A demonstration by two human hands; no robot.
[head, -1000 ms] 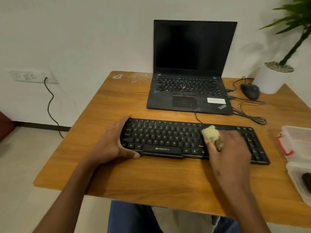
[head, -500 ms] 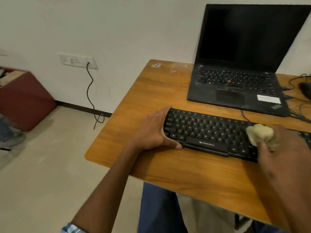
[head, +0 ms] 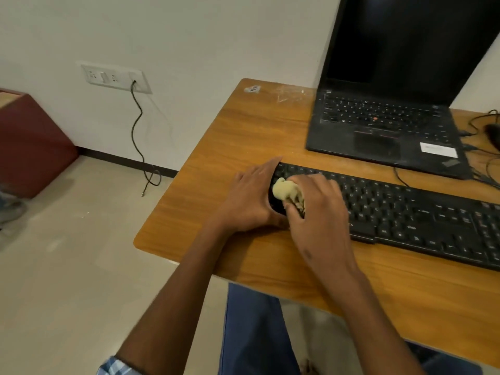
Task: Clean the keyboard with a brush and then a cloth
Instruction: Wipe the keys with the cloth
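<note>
The cloth (head: pixel 282 188) in my right grip (head: pixel 316 209) is pale yellow. The keyboard (head: pixel 405 212) under it is black with small white legends on its keys. The worktop (head: pixel 243 136) is honey-orange wood grain, with whitish scuffs at its far edge. Behind the keyboard, my laptop (head: pixel 384 125) is black, with a dark screen, 1 red dot among its keys and a white sticker on its palm rest. Left of the worktop, the wall (head: pixel 189 36) is off-white, the socket plate (head: pixel 116 78) white, its cable (head: pixel 138 136) black, the floor (head: pixel 67 266) beige. My cuff (head: pixel 116 368) is blue-and-white check.
</note>
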